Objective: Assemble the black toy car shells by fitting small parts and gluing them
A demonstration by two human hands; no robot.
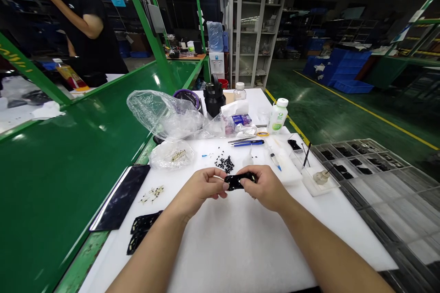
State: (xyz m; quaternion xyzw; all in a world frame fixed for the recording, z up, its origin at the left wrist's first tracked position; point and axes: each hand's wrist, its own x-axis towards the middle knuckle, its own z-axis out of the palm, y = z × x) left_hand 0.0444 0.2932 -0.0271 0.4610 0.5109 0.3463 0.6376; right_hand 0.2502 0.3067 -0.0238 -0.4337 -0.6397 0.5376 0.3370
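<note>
Both my hands hold a small black plastic part (237, 181) above the white table mat (240, 238). My left hand (202, 187) pinches its left end with closed fingers. My right hand (264, 187) wraps round its right end. Just beyond them lies a small heap of tiny black pieces (225, 163). Two flat black parts (140, 231) lie at the mat's left edge, near a scatter of small pale pieces (153, 193).
A dark glossy panel (120, 197) lies at the left. Crumpled clear bags (165, 114), a black flask (213, 96), a white bottle (277, 116), a blue pen (247, 143) and a syringe (275, 160) stand further back. Clear compartment trays (378, 178) sit right. A person in black stands far left.
</note>
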